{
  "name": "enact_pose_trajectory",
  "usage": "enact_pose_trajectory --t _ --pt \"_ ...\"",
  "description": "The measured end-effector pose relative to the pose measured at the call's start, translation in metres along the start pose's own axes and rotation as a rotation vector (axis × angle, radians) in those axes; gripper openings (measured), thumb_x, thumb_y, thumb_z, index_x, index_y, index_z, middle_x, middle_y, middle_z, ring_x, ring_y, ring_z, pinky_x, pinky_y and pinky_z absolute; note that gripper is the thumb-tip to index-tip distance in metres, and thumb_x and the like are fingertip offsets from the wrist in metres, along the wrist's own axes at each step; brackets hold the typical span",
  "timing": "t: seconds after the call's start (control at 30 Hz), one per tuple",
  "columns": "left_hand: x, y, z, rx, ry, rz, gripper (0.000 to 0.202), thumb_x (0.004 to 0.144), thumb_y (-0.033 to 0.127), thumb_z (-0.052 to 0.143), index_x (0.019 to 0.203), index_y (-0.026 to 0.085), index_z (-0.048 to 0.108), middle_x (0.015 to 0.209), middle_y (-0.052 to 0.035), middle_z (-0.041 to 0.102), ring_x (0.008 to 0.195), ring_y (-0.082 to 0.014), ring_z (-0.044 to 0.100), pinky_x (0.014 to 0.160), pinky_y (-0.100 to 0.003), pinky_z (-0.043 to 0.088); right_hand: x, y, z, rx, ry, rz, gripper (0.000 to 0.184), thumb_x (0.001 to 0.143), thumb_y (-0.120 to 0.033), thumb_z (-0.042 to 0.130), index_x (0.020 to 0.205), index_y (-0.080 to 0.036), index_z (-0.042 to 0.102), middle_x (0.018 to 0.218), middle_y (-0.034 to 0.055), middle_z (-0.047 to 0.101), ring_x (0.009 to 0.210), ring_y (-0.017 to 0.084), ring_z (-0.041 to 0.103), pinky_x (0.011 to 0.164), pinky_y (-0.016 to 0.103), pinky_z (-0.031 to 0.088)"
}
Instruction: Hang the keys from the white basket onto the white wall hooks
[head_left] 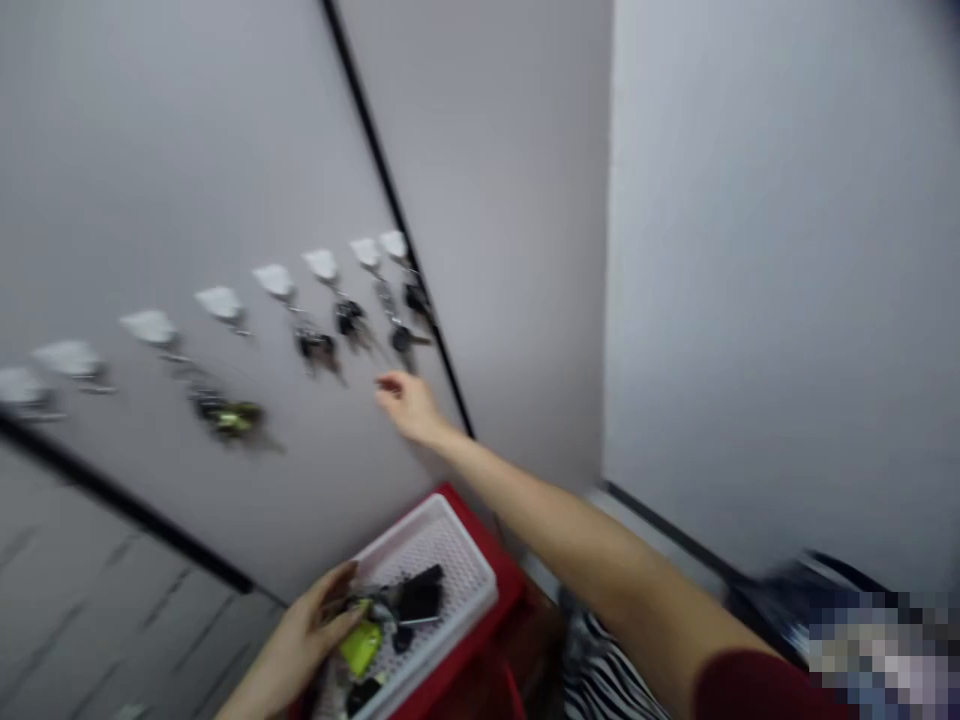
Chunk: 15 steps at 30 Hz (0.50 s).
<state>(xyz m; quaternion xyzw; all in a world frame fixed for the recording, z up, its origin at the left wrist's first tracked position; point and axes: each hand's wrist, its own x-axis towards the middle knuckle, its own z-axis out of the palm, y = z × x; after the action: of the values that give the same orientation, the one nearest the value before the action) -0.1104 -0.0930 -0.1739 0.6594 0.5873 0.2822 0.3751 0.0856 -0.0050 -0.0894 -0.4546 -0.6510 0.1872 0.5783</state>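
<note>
My right hand [409, 405] is at the wall panel, its fingers curled together, just below the hanging keys [403, 338]; I see nothing in its grasp. White hooks [322, 264] run in a slanting row across the panel, several with key bunches. One bunch with a yellow-green piece [238, 418] hangs further left. Low in view, my left hand [311, 620] reaches over the near left side of a white basket [469, 560]. Its thumb and fingers close around keys beside a yellow-green tag [360, 650]; blur hides the exact grip. A black flat item [420, 598] lies in the basket.
The basket rests on a red stool or stand [491, 545] against the panel. Black strips [375, 150] edge the panel. A zebra-striped cloth [604, 665] is below my right forearm, and a dark bag-like item [780, 600] lies at the lower right. A pale wall [772, 250] stands on the right.
</note>
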Motion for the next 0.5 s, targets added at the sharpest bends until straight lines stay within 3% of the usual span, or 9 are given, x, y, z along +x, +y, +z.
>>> enact_pose_trajectory --t 0.03,0.1,0.17,0.23,0.37,0.5 --pt "0.004 0.008 -0.013 -0.056 0.077 0.018 0.046 0.045 0.038 0.059 0.084 0.015 0.051 0.094 -0.0078 0.053 0.088 -0.0210 0.047 0.076 -0.031 0.039 0.012 -0.010 0.000 0.015 0.063 -0.019 0.026 0.067 -0.022 0.042 0.090 -0.012 0.050 0.085 0.0048 0.056 0.072 0.008 0.051 0.065 0.018 0.038" --pt "0.013 0.031 -0.046 -0.152 0.376 0.112 0.046 0.047 0.035 0.057 0.087 0.014 0.048 0.096 -0.0093 0.051 0.088 -0.0194 0.047 0.077 -0.030 0.038 0.032 -0.029 0.003 0.016 0.127 -0.052 0.029 0.064 -0.026 0.045 0.090 -0.013 0.050 0.085 0.0049 0.056 0.069 0.009 0.051 0.065 0.021 0.038" --pt "0.021 0.058 -0.081 -0.218 0.749 0.239 0.048 0.050 0.033 0.055 0.093 0.015 0.044 0.099 -0.0089 0.048 0.088 -0.0172 0.046 0.076 -0.030 0.037 0.045 -0.046 0.010 -0.004 0.118 -0.071 0.031 0.062 -0.030 0.047 0.088 -0.015 0.051 0.080 0.0041 0.057 0.068 0.010 0.051 0.065 0.022 0.038" --pt "0.032 0.083 -0.104 -0.254 0.947 0.304 0.050 0.050 0.032 0.055 0.095 0.015 0.041 0.098 -0.0087 0.047 0.085 -0.0157 0.047 0.074 -0.029 0.038 0.051 -0.060 0.021 -0.014 0.082 -0.066 0.031 0.060 -0.034 0.048 0.085 -0.017 0.052 0.074 0.0027 0.058 0.066 0.011 0.051 0.062 0.023 0.038" --pt "0.057 0.112 -0.108 -0.281 0.803 0.287 0.042 0.048 0.030 0.056 0.085 0.012 0.046 0.074 -0.0049 0.053 0.067 -0.0123 0.050 0.062 -0.025 0.039 0.053 -0.072 0.041 -0.041 0.116 -0.004 0.027 0.058 -0.034 0.048 0.080 -0.018 0.052 0.066 0.0006 0.057 0.062 0.011 0.050 0.057 0.022 0.038" --pt "0.063 0.126 -0.107 -0.323 0.764 0.306 0.018 0.050 0.023 0.050 0.065 0.012 0.049 0.052 0.0022 0.048 0.047 -0.0068 0.044 0.047 -0.019 0.035 0.057 -0.080 0.038 -0.022 0.160 -0.006 0.019 0.061 -0.031 0.043 0.071 -0.019 0.054 0.059 -0.0014 0.055 0.054 0.009 0.048 0.051 0.020 0.036"
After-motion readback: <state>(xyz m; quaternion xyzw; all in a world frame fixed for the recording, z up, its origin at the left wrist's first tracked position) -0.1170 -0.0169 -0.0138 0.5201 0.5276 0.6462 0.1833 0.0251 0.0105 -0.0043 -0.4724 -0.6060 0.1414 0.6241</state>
